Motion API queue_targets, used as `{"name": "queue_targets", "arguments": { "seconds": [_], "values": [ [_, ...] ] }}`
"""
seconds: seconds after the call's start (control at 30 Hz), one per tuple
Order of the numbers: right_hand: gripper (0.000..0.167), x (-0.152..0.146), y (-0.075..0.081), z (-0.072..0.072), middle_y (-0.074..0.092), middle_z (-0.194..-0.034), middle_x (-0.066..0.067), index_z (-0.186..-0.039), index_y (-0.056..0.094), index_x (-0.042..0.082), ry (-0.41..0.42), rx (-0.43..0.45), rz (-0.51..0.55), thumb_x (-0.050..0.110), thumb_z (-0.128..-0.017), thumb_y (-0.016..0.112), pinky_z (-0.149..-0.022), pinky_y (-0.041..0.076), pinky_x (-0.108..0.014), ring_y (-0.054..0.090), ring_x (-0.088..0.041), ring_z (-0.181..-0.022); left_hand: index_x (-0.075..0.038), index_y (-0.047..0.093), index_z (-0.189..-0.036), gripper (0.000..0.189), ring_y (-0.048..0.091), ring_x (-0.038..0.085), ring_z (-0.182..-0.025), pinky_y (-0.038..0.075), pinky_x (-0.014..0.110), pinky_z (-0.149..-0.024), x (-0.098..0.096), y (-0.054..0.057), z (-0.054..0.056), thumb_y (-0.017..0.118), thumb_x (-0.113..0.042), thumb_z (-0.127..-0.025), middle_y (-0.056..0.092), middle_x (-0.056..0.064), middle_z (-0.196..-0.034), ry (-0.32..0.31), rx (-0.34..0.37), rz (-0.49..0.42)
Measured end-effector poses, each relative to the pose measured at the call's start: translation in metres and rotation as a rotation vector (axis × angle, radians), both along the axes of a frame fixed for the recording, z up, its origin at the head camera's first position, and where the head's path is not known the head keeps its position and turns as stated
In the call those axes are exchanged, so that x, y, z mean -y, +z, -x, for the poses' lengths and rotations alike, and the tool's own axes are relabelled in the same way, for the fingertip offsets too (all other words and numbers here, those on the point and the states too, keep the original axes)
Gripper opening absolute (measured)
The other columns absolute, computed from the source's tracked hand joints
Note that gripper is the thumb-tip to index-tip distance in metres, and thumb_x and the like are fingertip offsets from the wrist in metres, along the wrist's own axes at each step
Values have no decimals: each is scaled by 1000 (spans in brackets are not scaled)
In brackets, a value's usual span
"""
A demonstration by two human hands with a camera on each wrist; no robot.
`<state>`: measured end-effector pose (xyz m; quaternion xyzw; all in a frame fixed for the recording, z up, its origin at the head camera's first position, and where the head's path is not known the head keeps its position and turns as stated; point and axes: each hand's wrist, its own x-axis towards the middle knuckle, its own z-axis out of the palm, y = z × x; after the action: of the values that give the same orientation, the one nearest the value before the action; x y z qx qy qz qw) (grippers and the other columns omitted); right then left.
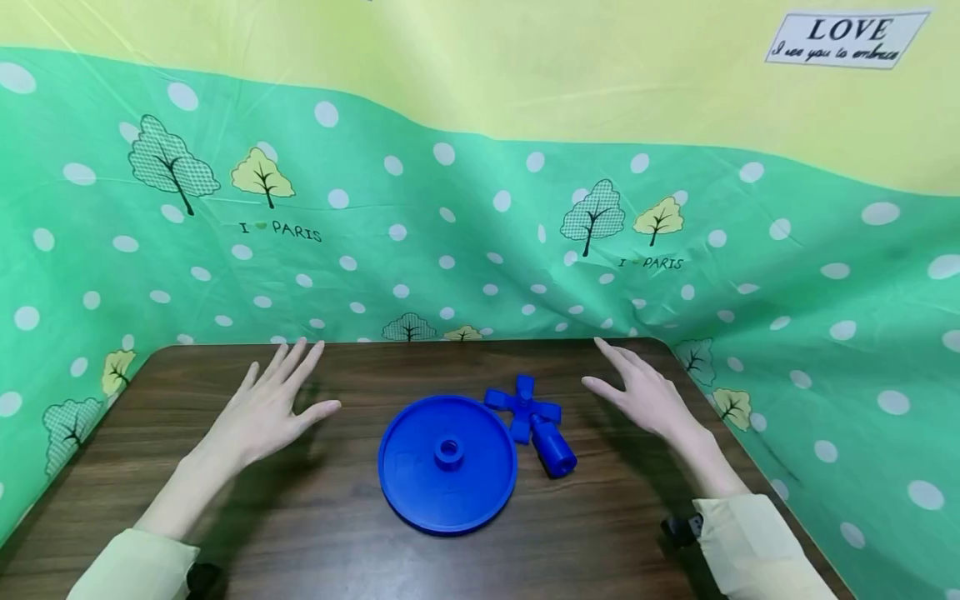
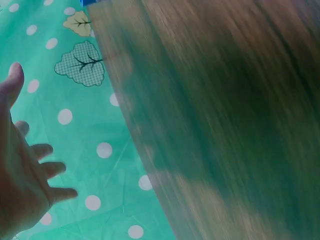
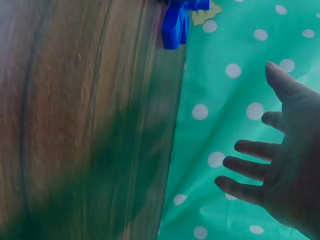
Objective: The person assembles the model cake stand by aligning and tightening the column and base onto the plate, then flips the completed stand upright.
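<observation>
A round blue disc (image 1: 420, 487) with a raised rim and a small hollow hub in its middle lies on the brown wooden table. Just right of it is a blue piece with flat arms like a propeller (image 1: 522, 407), and a short blue cylinder (image 1: 553, 450) with a hollow end overlaps its lower side. Left of the disc, my left hand (image 1: 266, 412) is held over the table, fingers straight and spread, holding nothing. On the other side, my right hand (image 1: 645, 392) hovers right of the propeller piece with extended fingers and thumb apart, also holding nothing.
A green polka-dot cloth (image 1: 465, 242) with printed trees hangs behind the table (image 1: 337, 533) and along both sides. Its upper part is yellow. Dark wrist bands (image 1: 681, 529) show by the pale sleeves.
</observation>
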<state>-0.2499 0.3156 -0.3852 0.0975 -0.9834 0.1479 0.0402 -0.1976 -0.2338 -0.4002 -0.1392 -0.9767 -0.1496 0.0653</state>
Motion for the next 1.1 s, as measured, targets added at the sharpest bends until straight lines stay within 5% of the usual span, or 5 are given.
{"name": "queue_targets", "arguments": {
  "seconds": [0.63, 1.1],
  "values": [
    [80, 33, -2, -31, 43, -162, -16, -164, 21, 40, 37, -19, 59, 71, -96, 52, -100, 40, -82, 51, -48, -139, -35, 9, -166, 91, 18, 38, -161, 18, 70, -125, -31, -3, -8, 53, -71, -95, 16, 7, -175, -112, 17, -18],
    [77, 53, -16, -47, 63, -136, -12, -161, 34, 34, 110, -16, 69, 67, -95, 57, -82, 59, -53, 70, -30, -112, -29, 20, -166, 88, 27, 40, -158, 26, 69, -123, -40, -4, -12, 52, -72, -95, 25, 10, -172, -159, 24, 1]
  ]
}}
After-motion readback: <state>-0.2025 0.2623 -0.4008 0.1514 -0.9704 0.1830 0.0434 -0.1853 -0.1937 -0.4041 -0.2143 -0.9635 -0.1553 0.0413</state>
